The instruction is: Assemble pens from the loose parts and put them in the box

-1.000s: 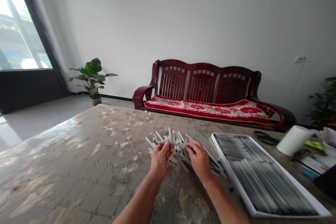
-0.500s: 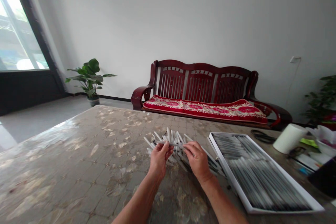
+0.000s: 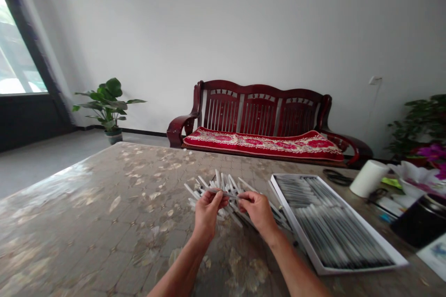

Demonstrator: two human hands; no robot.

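Observation:
My left hand and my right hand are raised over the table, a short gap between them. A thin, pale pen spans that gap, lying roughly level. Each hand pinches it near one end between thumb and fingers. Just behind and under the hands lies a loose pile of whitish pens, pointing in many directions. To the right of my right hand stands a shallow white box, where many translucent pens with dark ends lie in rows. Fine detail on the held pen is blurred.
The table has a patterned cover. Right of the box are black scissors, a white paper roll, a black cylindrical container and a white petal-shaped bowl. Beyond the table are a wooden bench and a potted plant.
The camera view has turned slightly right, so everything sits further left. Both hands keep their pinch on the pen, with little visible movement over the pile.

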